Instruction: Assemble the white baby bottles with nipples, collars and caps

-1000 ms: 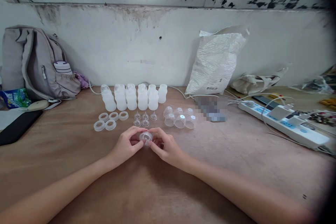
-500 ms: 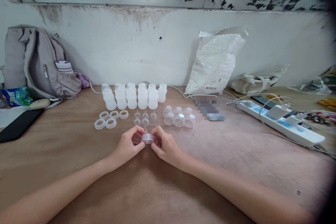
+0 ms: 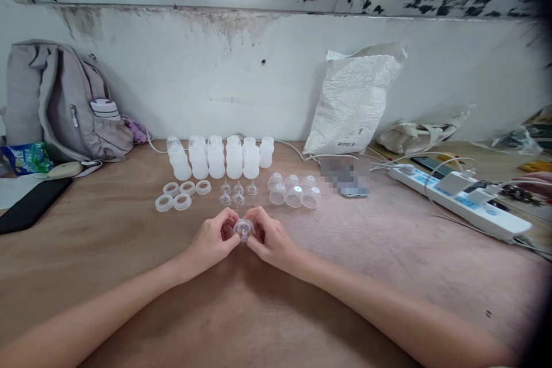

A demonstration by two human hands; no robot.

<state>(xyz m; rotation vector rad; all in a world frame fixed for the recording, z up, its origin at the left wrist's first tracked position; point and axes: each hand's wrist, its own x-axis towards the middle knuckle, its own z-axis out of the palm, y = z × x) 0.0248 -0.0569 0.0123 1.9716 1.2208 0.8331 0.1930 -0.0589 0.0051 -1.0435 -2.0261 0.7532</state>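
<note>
Between both hands is a clear baby bottle collar with a teat in it [image 3: 244, 230], its round face tilted toward me. My left hand [image 3: 218, 237] pinches its left side between thumb and fingers. From the right, my right hand [image 3: 269, 236] grips the same collar. Just beyond my fingers stand several clear teats [image 3: 238, 199]. Several loose collar rings [image 3: 181, 202] lie to the left of them, and several clear domed caps [image 3: 294, 197] are on the right. Behind these, frosted white baby bottles [image 3: 234, 164] stand in rows.
A white power strip [image 3: 461, 201] with cables lies at the right, near a phone with a blurred screen [image 3: 345, 178]. Another person's hand [image 3: 539, 183] shows at the right edge. A white parcel bag [image 3: 356, 100] and a grey backpack [image 3: 60, 98] lean on the wall. A black phone [image 3: 34, 207] lies left.
The collar has tipped from side-on to showing its round face, still held by both hands. Another person's hand has come into view at the far right.
</note>
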